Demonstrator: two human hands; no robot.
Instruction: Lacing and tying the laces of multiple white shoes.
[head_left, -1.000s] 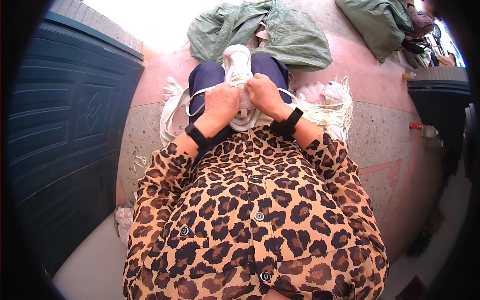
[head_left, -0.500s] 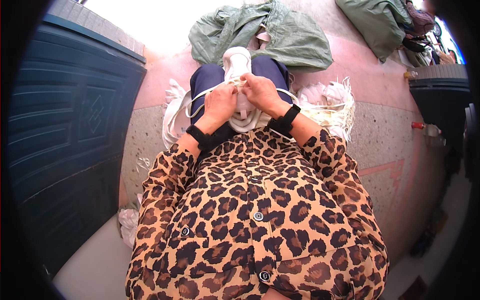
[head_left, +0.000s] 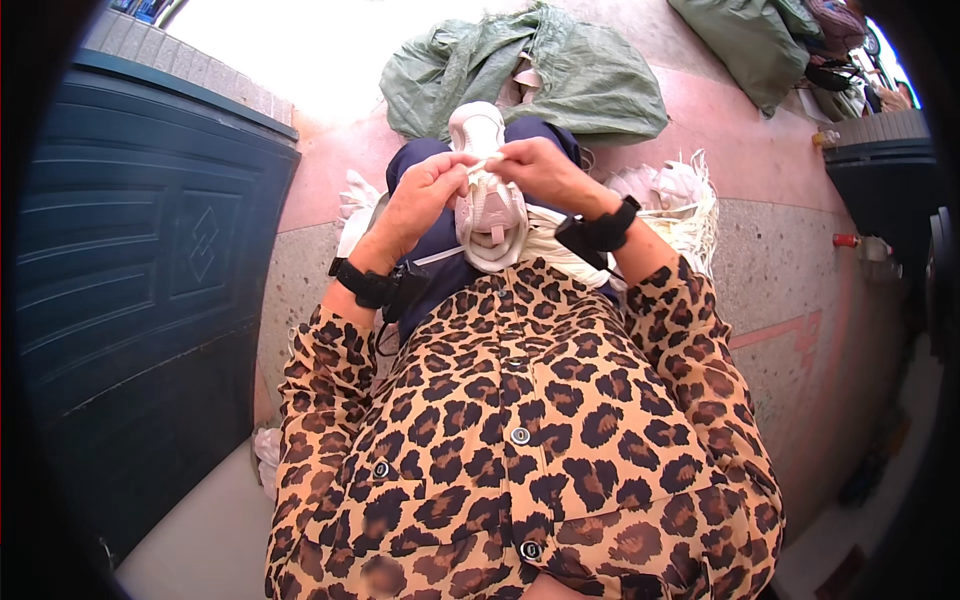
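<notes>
A pale pink and white sneaker rests between my knees, its toe pointing away and its opening toward me. Over its tongue, my left hand pinches a white shoelace between thumb and fingers. My right hand grips the same lace from the other side, close to the left fingertips. How the lace runs through the eyelets is partly hidden by my fingers. A hank of cream laces lies over my lap to the right of the sneaker.
Beyond my knees lies a green woven sack with something pale in its opening. More pale shoes and loose laces lie at my right. A dark blue panelled door stands at the left. Another green sack is at the far right.
Both hands have drawn slightly apart and lifted, uncovering more of the sneaker's tongue. The long lace loops beside my wrists have shortened or gone from sight. The view has shifted a little.
</notes>
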